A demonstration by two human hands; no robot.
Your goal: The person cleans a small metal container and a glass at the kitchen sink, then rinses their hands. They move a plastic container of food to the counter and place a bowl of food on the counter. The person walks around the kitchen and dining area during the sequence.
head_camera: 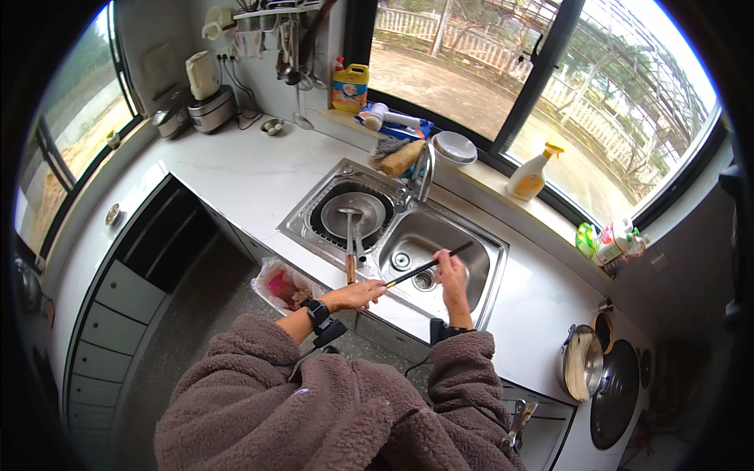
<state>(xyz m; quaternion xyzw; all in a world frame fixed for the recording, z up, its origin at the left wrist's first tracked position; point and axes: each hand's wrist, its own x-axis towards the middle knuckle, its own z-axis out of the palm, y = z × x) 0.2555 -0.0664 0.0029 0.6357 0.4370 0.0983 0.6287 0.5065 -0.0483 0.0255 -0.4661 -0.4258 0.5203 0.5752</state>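
Note:
Dark chopsticks (425, 268) slant over the right basin of a stainless steel double sink (477, 265). My right hand (451, 275) is closed around them near their far end. At their near end, my left hand (358, 294) touches them with its fingers stretched out, above the counter's front edge; whether it grips them cannot be told. In the left basin, a metal bowl (368, 206) sits inside a black basket (321, 226). A wooden-handled ladle or skimmer (351, 259) lies across that bowl and the sink's rim. The faucet (425, 176) stands behind the basins.
Below the counter edge hangs a lined waste bin (265, 294). Behind the sink are a loofah (402, 159), white bowls (455, 147) and a spray bottle (527, 176). A metal pot with noodles (594, 359) and a dark pan lid or wok (615, 394) stand at right.

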